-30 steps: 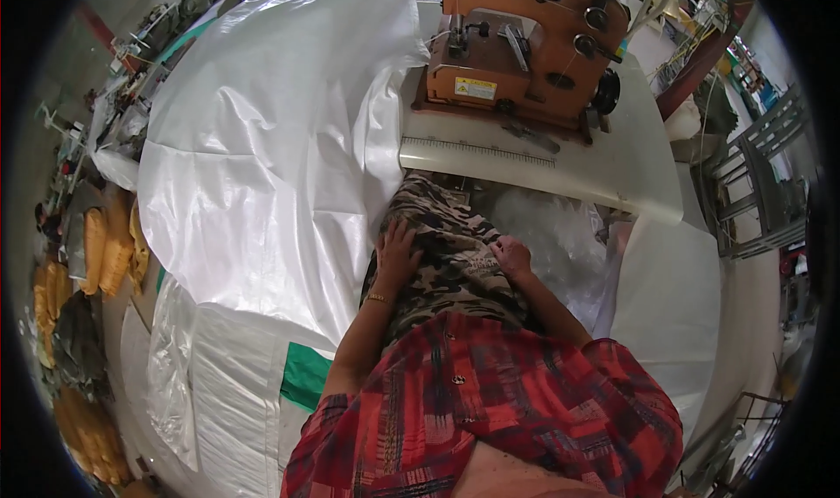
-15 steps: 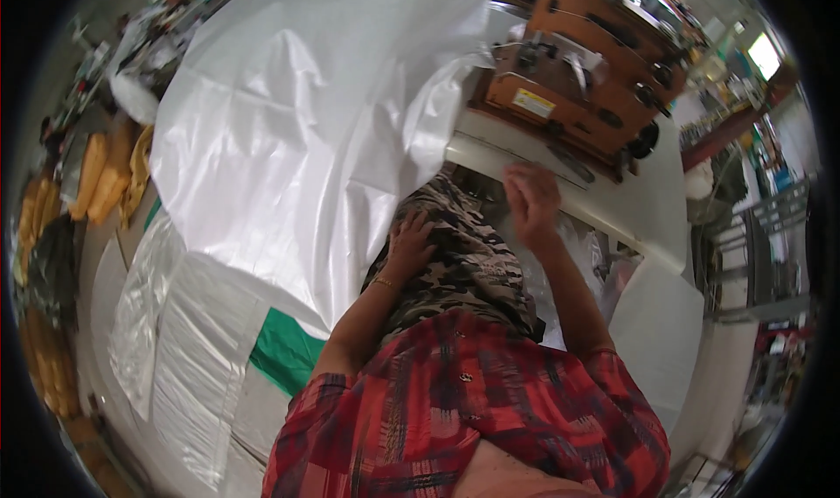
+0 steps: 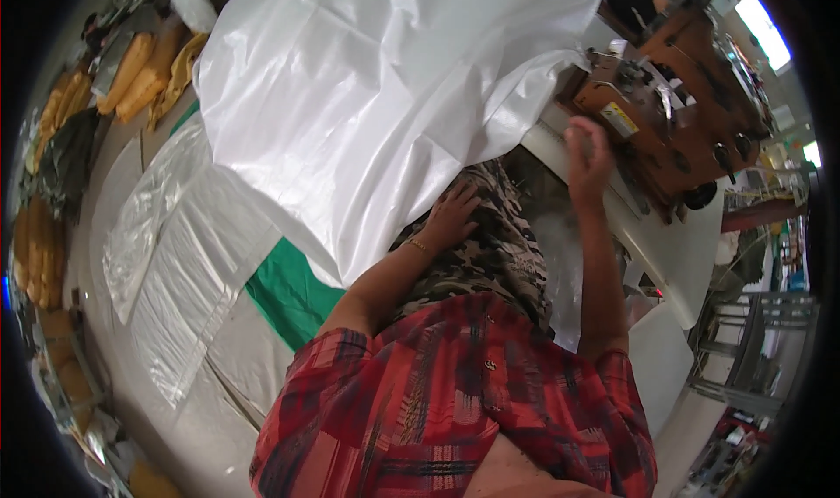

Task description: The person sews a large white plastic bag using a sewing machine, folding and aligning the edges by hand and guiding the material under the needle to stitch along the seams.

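My left hand (image 3: pixel 452 215) rests on my camouflage trousers (image 3: pixel 490 257) at the thigh, its fingers spread and holding nothing. My right hand (image 3: pixel 591 158) is raised by the front edge of a white machine table (image 3: pixel 669 244), fingers curled in; whether anything is in them is hidden. Just beyond it stands a brown industrial sewing machine (image 3: pixel 678 130) with a yellow label. A large sheet of glossy white plastic fabric (image 3: pixel 350 104) drapes from the table down to the left, its near edge by my left hand.
Clear plastic sheeting (image 3: pixel 188 279) and a green cloth (image 3: pixel 293 292) lie on the floor at left. Orange-yellow rolled bundles (image 3: pixel 140 78) line the far left. A grey metal rack (image 3: pixel 752 345) stands at right. Clear plastic (image 3: pixel 560 253) hangs under the table beside my right forearm.
The whole view has turned, so machine, sheet and both hands sit further right. My left hand stays on my thigh; my right hand is still raised with curled fingers, nearer the machine.
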Demonstrator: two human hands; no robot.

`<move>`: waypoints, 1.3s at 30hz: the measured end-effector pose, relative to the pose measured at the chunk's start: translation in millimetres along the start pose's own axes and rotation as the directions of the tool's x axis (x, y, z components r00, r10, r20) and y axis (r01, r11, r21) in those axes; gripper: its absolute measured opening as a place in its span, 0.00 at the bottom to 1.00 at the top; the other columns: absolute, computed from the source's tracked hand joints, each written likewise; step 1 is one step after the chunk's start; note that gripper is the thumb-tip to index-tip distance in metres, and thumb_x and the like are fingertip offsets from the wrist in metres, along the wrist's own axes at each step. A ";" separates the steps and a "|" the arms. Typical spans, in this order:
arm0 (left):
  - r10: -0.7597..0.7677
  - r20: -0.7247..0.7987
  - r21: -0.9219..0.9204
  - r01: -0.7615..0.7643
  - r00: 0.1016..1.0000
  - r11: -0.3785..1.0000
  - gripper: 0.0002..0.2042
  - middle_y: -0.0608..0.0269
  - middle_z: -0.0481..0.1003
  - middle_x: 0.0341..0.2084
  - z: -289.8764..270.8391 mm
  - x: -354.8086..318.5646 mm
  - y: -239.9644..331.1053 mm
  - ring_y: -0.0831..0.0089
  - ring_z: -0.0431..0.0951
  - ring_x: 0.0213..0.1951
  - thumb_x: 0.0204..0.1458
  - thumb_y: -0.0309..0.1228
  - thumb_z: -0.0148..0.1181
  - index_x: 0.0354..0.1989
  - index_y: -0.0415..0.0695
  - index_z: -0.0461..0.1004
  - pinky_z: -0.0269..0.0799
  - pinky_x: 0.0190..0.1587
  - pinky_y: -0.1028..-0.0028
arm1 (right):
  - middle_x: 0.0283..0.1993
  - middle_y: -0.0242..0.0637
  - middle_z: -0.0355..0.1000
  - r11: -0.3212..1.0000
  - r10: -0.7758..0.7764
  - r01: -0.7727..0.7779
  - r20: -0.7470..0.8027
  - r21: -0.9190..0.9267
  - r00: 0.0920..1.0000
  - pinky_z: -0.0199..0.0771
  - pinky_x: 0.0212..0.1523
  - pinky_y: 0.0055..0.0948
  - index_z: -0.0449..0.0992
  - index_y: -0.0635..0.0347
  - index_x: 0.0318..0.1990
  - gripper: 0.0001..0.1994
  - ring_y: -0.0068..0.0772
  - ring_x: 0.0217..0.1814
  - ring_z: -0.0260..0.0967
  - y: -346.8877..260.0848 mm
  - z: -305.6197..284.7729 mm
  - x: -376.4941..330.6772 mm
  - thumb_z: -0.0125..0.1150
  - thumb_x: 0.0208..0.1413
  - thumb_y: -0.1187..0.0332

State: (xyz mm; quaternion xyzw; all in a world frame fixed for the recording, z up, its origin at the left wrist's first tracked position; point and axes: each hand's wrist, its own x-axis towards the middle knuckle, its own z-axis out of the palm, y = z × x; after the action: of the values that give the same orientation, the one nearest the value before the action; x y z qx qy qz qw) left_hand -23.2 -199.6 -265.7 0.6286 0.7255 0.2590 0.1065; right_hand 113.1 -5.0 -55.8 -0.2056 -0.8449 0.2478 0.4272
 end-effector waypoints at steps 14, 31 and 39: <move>-0.018 0.053 -0.093 0.023 0.998 0.995 0.26 0.57 0.58 0.66 -11.8 4.3 9.3 0.56 0.49 0.71 0.48 0.37 0.65 0.57 0.45 0.69 0.54 0.67 0.54 | 0.70 0.43 0.56 0.890 -0.418 0.389 -0.087 -0.237 0.904 0.45 0.67 0.52 0.67 0.56 0.61 0.32 0.53 0.71 0.48 -53.0 99.2 115.2 0.68 0.51 0.52; -0.610 -0.504 -0.849 -0.222 0.611 0.479 0.22 0.53 0.76 0.46 -228.2 -132.2 -71.1 0.59 0.75 0.49 0.64 0.41 0.48 0.56 0.34 0.68 0.67 0.59 0.65 | 0.69 0.51 0.56 0.992 -0.072 0.057 -0.135 -0.115 0.988 0.49 0.68 0.51 0.61 0.62 0.64 0.43 0.53 0.71 0.51 30.4 134.5 146.4 0.65 0.47 0.40; -0.932 -0.305 -0.950 -0.007 -0.195 0.312 0.35 0.56 0.48 0.72 -200.4 -221.0 -238.2 0.53 0.44 0.72 0.58 0.53 0.50 0.72 0.55 0.50 0.41 0.71 0.53 | 0.69 0.58 0.52 0.978 -0.090 0.062 -0.134 -0.199 0.987 0.45 0.69 0.52 0.59 0.59 0.67 0.44 0.62 0.71 0.47 15.7 135.5 139.5 0.67 0.46 0.43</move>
State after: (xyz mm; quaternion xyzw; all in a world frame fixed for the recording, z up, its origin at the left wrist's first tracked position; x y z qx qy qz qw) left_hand -282.2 -479.8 -255.9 -0.2078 0.6254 0.7506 -0.0482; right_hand -73.2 52.5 -48.1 -0.2309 -0.8397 0.1327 0.4733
